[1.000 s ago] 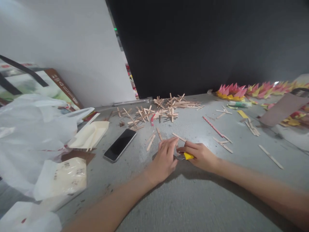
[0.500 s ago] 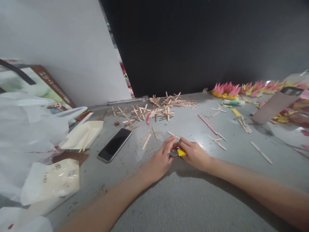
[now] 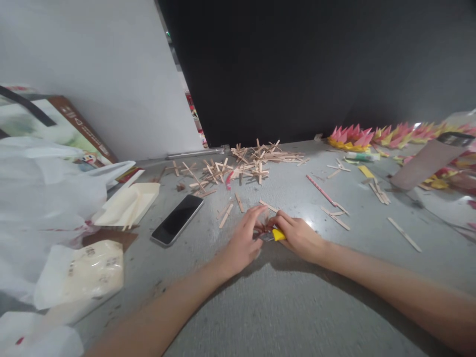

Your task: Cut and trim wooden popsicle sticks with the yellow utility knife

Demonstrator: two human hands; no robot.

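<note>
Both hands meet over the grey table. My right hand (image 3: 297, 236) is closed around a small tool with a yellow handle (image 3: 278, 234) and a grey front part pointing left; its exact kind is unclear. Facing it, my left hand (image 3: 245, 238) has curved fingers and a bent thumb close to the tool's grey end. Something small and brownish shows between the fingertips, too hidden to name. Just beyond the hands lies a wooden craft stick (image 3: 268, 205). A few more sticks (image 3: 225, 216) rest to the left of it.
Farther back is a heap of craft sticks (image 3: 256, 166). A phone (image 3: 177, 220), a foam tray (image 3: 128, 206) and white plastic bags (image 3: 48, 198) are on the left. To the right are a striped straw (image 3: 320, 190), pink-yellow paper flowers (image 3: 351, 137) and a tumbler (image 3: 427, 161). A black panel (image 3: 316, 64) stands behind.
My left hand's fingers have opened slightly away from the thumb, showing more of the tool's grey end and the brownish bit. My right hand keeps its hold.
</note>
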